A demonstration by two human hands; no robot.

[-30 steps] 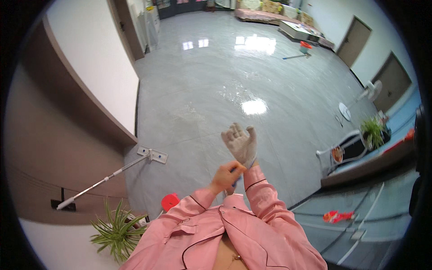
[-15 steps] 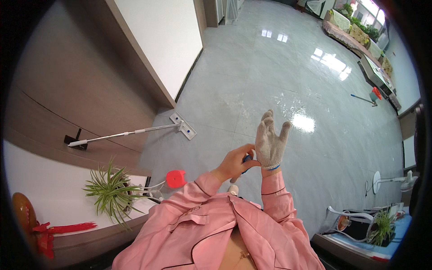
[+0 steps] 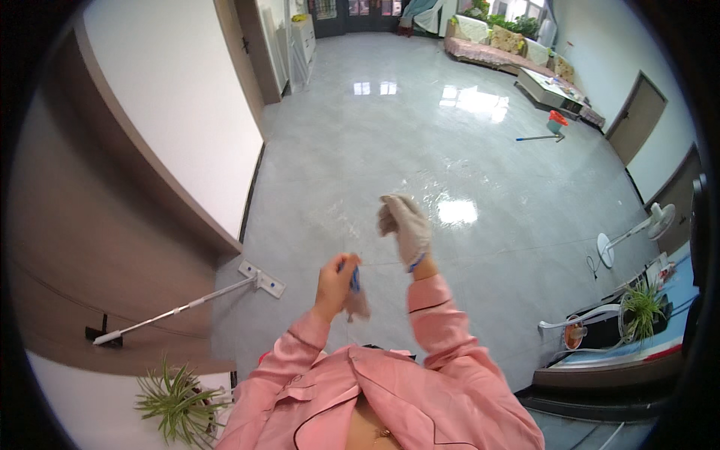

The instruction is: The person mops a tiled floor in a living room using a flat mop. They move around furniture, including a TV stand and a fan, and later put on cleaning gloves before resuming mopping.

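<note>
Daylight enters from the windows at the top of the frame and fills the room brightly. The glossy grey tiled floor (image 3: 450, 150) throws back white glare patches at upper centre and just right of centre. Shadows are soft and faint. Fisheye distortion bends the walls strongly, and a black vignette rings the frame. The centre is sharp; edges soften slightly.

Centre frame: right hand (image 3: 405, 227) wears a grey glove (image 3: 411, 234), raised over the floor (image 3: 420, 127). Left hand (image 3: 335, 281) grips a second glove (image 3: 355, 300). Mop (image 3: 180, 309) lies lower left.
</note>
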